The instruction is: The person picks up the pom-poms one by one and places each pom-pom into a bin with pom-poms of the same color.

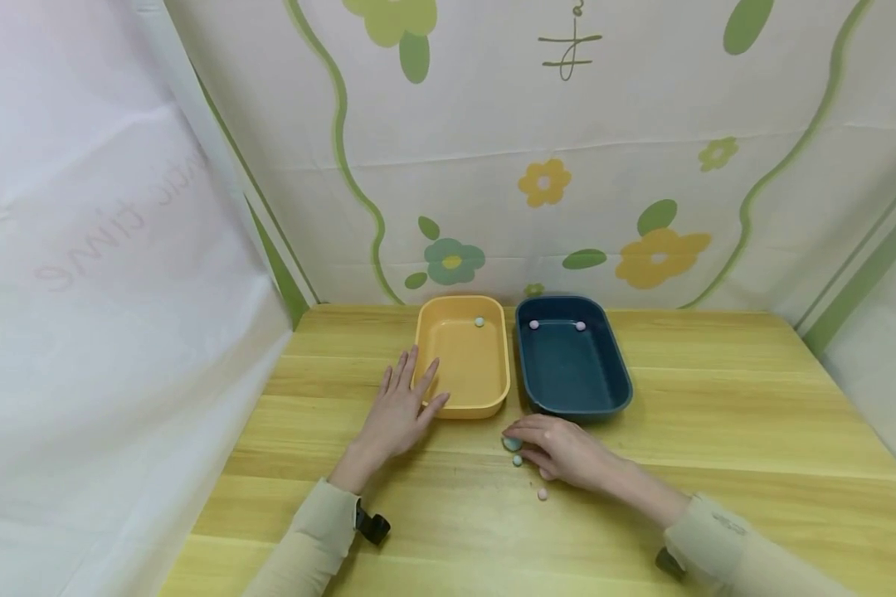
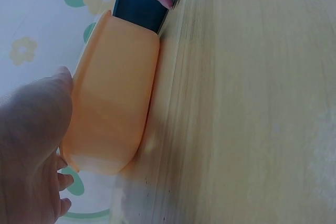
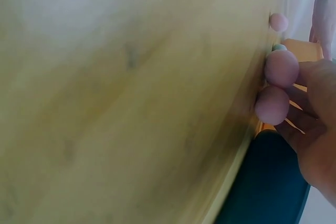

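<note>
Head view facing forward-down, close wrist views, orange tray [image 1: 459,365] shared

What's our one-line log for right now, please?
left hand: touching yellow tray | right hand: at pale blue ball, grip unclear | in yellow tray: another pale blue ball | in navy tray: two pink balls

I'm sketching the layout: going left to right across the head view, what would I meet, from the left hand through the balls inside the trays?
Left hand → blue ball in the yellow tray → left pink ball in the blue tray → right pink ball.
</note>
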